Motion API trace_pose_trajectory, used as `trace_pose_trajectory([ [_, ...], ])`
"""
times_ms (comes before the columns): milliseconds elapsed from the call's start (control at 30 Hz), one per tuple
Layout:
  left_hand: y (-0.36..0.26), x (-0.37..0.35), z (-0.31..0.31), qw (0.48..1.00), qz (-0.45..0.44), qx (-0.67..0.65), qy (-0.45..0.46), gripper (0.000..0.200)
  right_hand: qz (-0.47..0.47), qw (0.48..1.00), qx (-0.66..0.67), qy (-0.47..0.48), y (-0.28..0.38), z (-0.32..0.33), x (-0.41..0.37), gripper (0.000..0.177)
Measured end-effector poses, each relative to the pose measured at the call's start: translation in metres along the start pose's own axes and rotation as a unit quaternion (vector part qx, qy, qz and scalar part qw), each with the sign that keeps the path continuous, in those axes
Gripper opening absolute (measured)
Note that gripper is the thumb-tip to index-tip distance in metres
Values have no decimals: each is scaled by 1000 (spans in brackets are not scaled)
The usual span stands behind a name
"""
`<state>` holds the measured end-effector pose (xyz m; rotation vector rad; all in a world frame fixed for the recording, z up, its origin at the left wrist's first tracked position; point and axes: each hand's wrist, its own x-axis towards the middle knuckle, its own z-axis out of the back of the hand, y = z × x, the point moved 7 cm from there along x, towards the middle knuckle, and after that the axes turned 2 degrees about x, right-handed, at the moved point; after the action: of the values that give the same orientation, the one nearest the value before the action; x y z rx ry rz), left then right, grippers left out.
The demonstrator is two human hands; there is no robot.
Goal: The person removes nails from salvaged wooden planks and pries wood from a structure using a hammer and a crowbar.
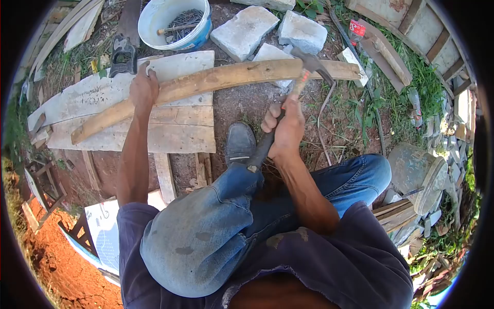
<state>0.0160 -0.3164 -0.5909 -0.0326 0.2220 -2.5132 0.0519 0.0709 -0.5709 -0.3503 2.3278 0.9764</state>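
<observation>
My right hand is closed around the handle of a claw hammer. The hammer's head overlaps the right part of a long wooden strip, and the dark end of its handle points down toward my knee. My left hand grips the same strip left of its middle, with fingers over the far edge. Under the strip's left part lies a pale, worn board panel with ragged edges. The strip's right end passes over white blocks.
A white bucket of nails stands behind the panel, beside a handsaw. Pale blocks lie right of it. Farther right are a red-labelled bottle, a plastic bottle and a dirty overturned bucket. My bent knees fill the foreground.
</observation>
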Motion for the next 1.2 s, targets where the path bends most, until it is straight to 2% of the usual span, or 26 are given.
trace_pose_trajectory([
  [33, 0, 1, -2, 1000, 8, -6, 3, 38, 57, 995, 18, -83, 17, 25, 7, 25],
  [67, 0, 2, -2, 1000, 1, 6, -7, 38, 107, 984, 69, -126, 26, 49, 17, 24],
  [100, 0, 0, 0, 1000, -10, 21, -18, 38, 104, 985, 63, -125, 20, 48, 17, 24],
  [167, 0, 1, 1, 1000, 2, 6, -4, 38, 80, 976, 74, -186, -2, 49, 13, 24],
  [200, 2, 2, -1, 1000, -8, 18, -7, 38, -12, 996, -35, -81, -28, 24, 4, 24],
  [233, 1, 2, -2, 999, -18, 27, -11, 38, -9, 996, -33, -82, -30, 23, 2, 24],
  [300, 6, 7, -3, 999, -17, 27, -10, 38, -188, 980, -63, 19, -55, 9, 0, 23],
  [400, 10, 5, -6, 1000, -1, 23, -6, 39, -38, 998, 27, -36, -7, 45, 30, 25],
  [433, 8, 8, -4, 1000, -5, 21, -15, 39, -39, 998, 23, -35, -4, 63, 51, 25],
  [500, 9, 6, -4, 1000, 5, 25, -13, 39, 137, 974, 166, -77, 19, 104, 83, 26],
  [567, 7, 7, 1, 999, 9, 29, -17, 39, 145, 976, 127, -98, 21, 69, 57, 27],
  [600, 5, 5, 3, 999, 3, 35, -10, 38, -58, 998, -28, 16, -4, 37, 48, 27],
  [633, 4, 4, 3, 999, -5, 43, -2, 38, -256, 941, -181, 125, -28, 21, 30, 27],
  [700, 13, 5, -2, 999, 4, 36, -4, 38, -215, 942, -231, 111, -8, 20, 34, 29],
  [767, 20, 11, -4, 999, 27, 24, -8, 38, -150, 970, -168, 90, 30, 31, 45, 28],
  [833, 17, 9, -2, 1000, 20, 18, -14, 38, -30, 991, -128, 33, 71, 45, 66, 28],
  [867, 15, 8, 0, 999, 18, 23, -20, 38, -32, 989, -137, 39, 70, 41, 76, 28],
  [933, 15, 7, 1, 999, 24, 23, -22, 38, 72, 988, -135, -24, 85, 38, 83, 26],
  [967, 13, 7, 2, 999, 22, 25, -23, 38, 73, 988, -138, -22, 75, 37, 75, 26],
  [1000, 15, 9, 1, 999, 25, 22, -28, 38, -65, 959, -268, 61, 35, 17, 54, 26],
  [1033, 20, 11, -2, 999, 24, 17, -36, 38, -199, 889, -389, 140, 5, 9, 35, 27],
  [1067, 25, 11, -5, 999, 25, 11, -39, 37, -199, 887, -392, 141, 4, 12, 33, 27],
  [1133, 21, 11, -1, 999, 22, 9, -47, 37, -25, 885, -455, 98, 24, 10, 44, 30],
  [1200, 22, 8, -2, 999, 26, 8, -43, 36, 147, 832, -523, 117, 69, -7, 41, 34],
])
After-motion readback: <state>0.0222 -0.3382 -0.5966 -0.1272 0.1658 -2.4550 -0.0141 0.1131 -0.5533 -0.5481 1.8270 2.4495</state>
